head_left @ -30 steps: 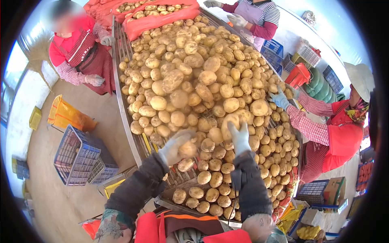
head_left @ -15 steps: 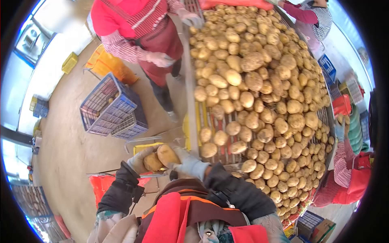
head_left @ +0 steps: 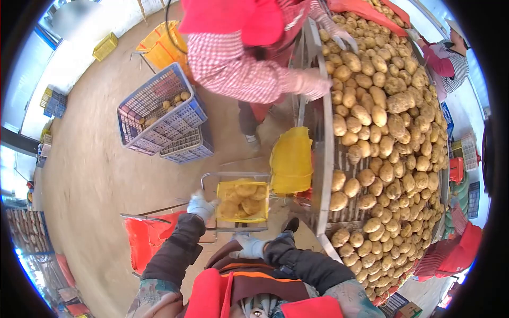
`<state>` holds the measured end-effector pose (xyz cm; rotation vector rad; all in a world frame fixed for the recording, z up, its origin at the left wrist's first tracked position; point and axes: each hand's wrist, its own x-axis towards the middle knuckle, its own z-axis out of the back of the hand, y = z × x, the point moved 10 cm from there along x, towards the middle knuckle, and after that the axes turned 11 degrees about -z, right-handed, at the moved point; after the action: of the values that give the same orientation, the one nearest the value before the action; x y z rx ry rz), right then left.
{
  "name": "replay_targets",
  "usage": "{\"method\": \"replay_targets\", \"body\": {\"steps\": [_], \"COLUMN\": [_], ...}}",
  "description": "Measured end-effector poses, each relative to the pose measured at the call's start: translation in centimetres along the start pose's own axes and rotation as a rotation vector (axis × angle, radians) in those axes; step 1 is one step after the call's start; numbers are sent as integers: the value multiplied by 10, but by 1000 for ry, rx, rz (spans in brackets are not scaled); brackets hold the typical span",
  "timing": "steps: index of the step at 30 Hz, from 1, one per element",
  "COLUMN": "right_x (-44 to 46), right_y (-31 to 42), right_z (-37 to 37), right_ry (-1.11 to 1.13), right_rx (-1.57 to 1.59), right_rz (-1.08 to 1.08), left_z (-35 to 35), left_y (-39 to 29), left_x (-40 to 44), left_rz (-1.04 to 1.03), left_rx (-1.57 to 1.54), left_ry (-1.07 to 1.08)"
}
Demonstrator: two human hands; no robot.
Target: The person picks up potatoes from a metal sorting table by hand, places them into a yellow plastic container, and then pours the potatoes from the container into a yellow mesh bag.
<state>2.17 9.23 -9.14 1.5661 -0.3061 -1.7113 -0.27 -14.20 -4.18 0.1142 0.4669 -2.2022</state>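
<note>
My left hand [head_left: 202, 206], in a light glove, is beside the left rim of a yellow-edged container [head_left: 243, 216] in a metal frame. Several potatoes [head_left: 251, 205] lie inside it. My right hand [head_left: 248, 246] is just below that container, near my waist, its fingers apart and holding nothing. No potato shows in my left hand, whose fingers are apart too. To the right, many potatoes [head_left: 385, 175] cover a slatted metal table [head_left: 324, 159].
A person [head_left: 233, 69] leans over the table's left edge. Blue crates [head_left: 159, 119] with potatoes, an orange sack [head_left: 161, 47], a yellow sack [head_left: 291, 159] and a red sack [head_left: 151, 238] stand around the floor. Other people [head_left: 450, 63] are along the far side.
The view has swung left and down. The two potatoes held half a second ago are out of my hands, which have moved apart. The person at the left has bent towards the table.
</note>
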Motion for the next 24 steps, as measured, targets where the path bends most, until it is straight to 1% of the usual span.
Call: {"method": "replay_targets", "body": {"steps": [1, 2, 3, 4, 5, 8, 9, 12, 14, 16, 18, 19, 21, 22, 24], "right_x": [22, 36, 48, 57, 75, 106, 113, 122, 128, 137, 143, 145, 140, 135, 112], "right_y": [1, 14, 29, 40, 42, 71, 71, 65, 67, 70, 77, 80, 88, 94, 108], "right_z": [0, -7, 1, 10, 4, -14, -20, -29, -33, -39, -51, -63, -99, -121, -148], "right_ry": [-140, -129, -277, -425, -416, -364, -371, -392, -374, -318, -212, -127, 123, 281, 565], "right_rx": [-34, -30, -97, -165, -161, 185, 233, 376, 469, 572, 669, 737, 906, 988, 1077], "right_rz": [-41, -45, -58, -71, -75, 316, 312, 210, 170, 134, 104, 79, -13, -85, -231], "left_z": [-28, -53, -53, -53, -55, -68, -77, -92, -101, -108, -113, -117, -123, -146, -111], "left_y": [-5, -13, -13, -21, -30, -34, -30, -23, -23, -18, -18, -14, -17, 10, -23], "left_x": [-1, -13, -10, -7, -4, 5, 8, 17, 18, 14, 8, 6, 7, 31, 34], "left_rz": [-49, -96, -89, -158, -228, -191, -212, -177, -189, -199, -295, -298, -345, -86, -240], "left_rx": [-89, -181, -182, -178, -174, -99, -67, -25, 8, 52, 20, 23, -150, -551, -297], "left_ry": [318, 637, 642, 640, 641, 704, 713, 788, 815, 844, 858, 863, 764, 623, 716]}}
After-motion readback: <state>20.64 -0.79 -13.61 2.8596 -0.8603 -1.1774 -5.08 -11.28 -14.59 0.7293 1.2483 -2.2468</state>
